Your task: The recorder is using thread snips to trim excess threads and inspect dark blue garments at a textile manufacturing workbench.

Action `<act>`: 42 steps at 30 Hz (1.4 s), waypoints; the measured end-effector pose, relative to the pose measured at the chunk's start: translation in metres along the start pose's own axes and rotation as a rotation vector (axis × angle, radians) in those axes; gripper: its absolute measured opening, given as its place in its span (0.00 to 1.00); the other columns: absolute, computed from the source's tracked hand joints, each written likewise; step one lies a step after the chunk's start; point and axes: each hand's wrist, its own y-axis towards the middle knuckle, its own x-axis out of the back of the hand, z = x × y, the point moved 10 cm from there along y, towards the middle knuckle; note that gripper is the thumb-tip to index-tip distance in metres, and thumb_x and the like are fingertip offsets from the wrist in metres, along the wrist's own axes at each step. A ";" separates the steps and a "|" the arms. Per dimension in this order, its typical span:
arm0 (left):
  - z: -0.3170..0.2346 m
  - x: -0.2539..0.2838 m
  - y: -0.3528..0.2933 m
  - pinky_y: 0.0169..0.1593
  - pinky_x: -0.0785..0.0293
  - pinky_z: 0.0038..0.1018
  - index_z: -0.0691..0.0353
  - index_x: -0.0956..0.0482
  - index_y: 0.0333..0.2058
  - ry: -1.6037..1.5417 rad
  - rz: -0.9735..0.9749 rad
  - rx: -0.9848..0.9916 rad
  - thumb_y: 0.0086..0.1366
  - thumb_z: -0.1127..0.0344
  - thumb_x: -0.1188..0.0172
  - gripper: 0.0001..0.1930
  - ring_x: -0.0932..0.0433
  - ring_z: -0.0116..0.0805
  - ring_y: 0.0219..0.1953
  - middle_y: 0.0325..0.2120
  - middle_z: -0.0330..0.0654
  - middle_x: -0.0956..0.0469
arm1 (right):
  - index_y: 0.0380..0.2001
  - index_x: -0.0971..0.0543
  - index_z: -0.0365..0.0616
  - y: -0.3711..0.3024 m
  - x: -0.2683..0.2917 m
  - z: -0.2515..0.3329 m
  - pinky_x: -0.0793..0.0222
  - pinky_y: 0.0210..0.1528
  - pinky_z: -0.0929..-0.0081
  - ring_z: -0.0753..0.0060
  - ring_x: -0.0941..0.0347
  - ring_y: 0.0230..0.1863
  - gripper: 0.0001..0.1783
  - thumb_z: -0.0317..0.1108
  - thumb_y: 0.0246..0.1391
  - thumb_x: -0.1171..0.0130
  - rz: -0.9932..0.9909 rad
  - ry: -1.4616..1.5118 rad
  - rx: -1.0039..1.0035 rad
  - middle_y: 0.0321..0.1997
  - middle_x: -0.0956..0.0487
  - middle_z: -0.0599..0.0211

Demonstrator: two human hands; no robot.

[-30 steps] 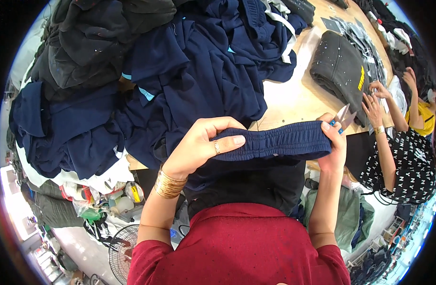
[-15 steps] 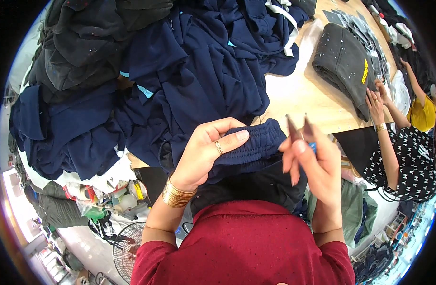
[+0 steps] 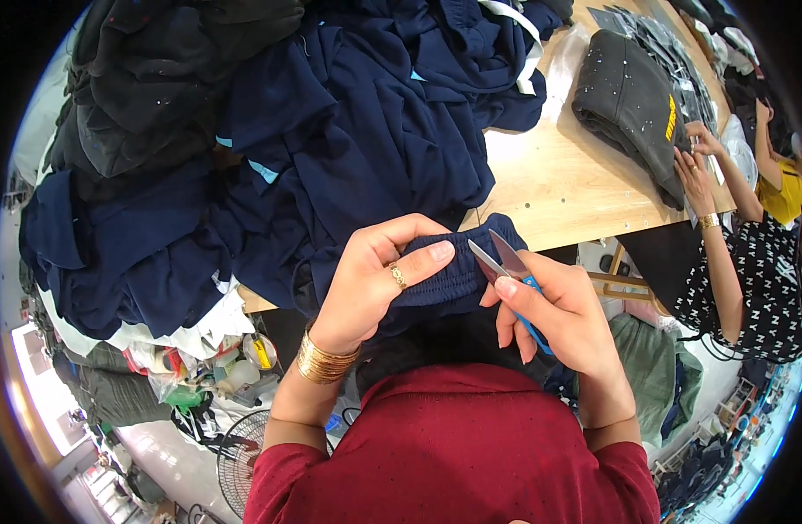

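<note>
My left hand (image 3: 379, 275) pinches the gathered elastic waistband (image 3: 440, 278) of a navy garment between thumb and fingers, close in front of my chest. In my right hand (image 3: 554, 301) is a pair of thread snips (image 3: 525, 281) with blue handles. Their two pointed blades are spread apart and lie over the right end of the waistband. I cannot tell whether the blades touch the cloth. Below the waistband, dark fabric hangs toward my lap.
Navy garments (image 3: 366, 131) are heaped on the wooden table (image 3: 536, 179), with black garments (image 3: 174, 79) at far left. A folded dark grey garment (image 3: 624, 113) lies right, touched by a co-worker's hands (image 3: 698, 170). A fan (image 3: 244, 463) stands lower left.
My right hand has moved down and left, bringing the snips from above the waistband's right side onto it. The left hand keeps its hold, nearly unmoved.
</note>
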 end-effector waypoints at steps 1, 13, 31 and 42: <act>0.000 0.000 0.000 0.39 0.31 0.16 0.67 0.23 0.35 0.001 -0.006 -0.002 0.61 0.69 0.43 0.08 0.27 0.19 0.31 0.28 0.35 0.23 | 0.30 0.26 0.34 0.000 0.000 -0.002 0.44 0.14 0.87 0.83 0.37 0.09 0.14 0.35 0.61 0.54 0.006 0.012 -0.022 0.14 0.27 0.64; 0.003 0.001 0.001 0.38 0.32 0.15 0.68 0.23 0.36 0.000 -0.018 0.002 0.61 0.70 0.43 0.07 0.27 0.18 0.32 0.29 0.35 0.23 | 0.40 0.26 0.35 -0.013 0.038 0.021 0.40 0.20 0.88 0.85 0.36 0.17 0.11 0.31 0.59 0.51 -0.359 0.272 0.431 0.22 0.27 0.69; 0.015 -0.001 0.001 0.40 0.30 0.17 0.68 0.24 0.35 -0.220 -0.005 0.086 0.61 0.69 0.46 0.08 0.24 0.21 0.31 0.30 0.38 0.22 | 0.36 0.26 0.41 -0.007 0.048 0.050 0.34 0.32 0.82 0.78 0.30 0.27 0.18 0.37 0.44 0.35 -0.427 -0.355 0.582 0.29 0.24 0.66; 0.013 -0.001 0.003 0.39 0.30 0.16 0.68 0.24 0.35 -0.226 -0.003 0.084 0.61 0.69 0.46 0.08 0.24 0.21 0.31 0.29 0.38 0.22 | 0.30 0.24 0.43 -0.014 0.023 0.056 0.38 0.22 0.75 0.69 0.33 0.19 0.17 0.42 0.41 0.34 -0.480 -0.868 0.717 0.20 0.27 0.69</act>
